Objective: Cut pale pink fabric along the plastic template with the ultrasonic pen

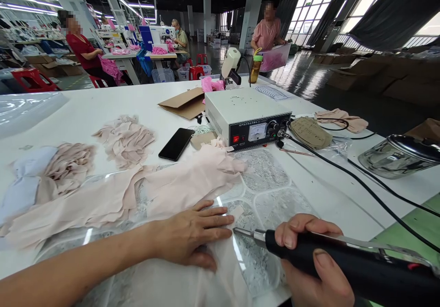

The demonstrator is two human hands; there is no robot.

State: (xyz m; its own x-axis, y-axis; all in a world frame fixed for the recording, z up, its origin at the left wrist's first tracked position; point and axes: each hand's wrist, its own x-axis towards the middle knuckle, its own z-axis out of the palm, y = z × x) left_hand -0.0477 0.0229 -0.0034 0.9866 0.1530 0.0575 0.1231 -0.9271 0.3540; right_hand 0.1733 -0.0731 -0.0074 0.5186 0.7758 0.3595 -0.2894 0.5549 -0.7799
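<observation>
My left hand (192, 233) lies flat with fingers stretched over a thin pale-pink fabric piece (220, 275) on a clear, marble-patterned mat (271, 211). Wrapped around the black body of a handheld ultrasonic welder (316, 252) is my right hand (316, 270). Its metal tip points left, close to my left fingertips and the fabric edge; whether it touches the cloth I cannot tell. Just above my fingers sits a small pale fabric tab (237, 213). Beyond my left hand, more pale-pink fabric pieces (192, 178) are layered across the mat.
A white control box (247, 114) stands behind the mat, its black cable (343, 172) running right. Around it are a phone (176, 144), cardboard (184, 103), a bottle (255, 68) and a clear canister (395, 156). Fabric heaps (125, 137) lie left. Several people are farther back.
</observation>
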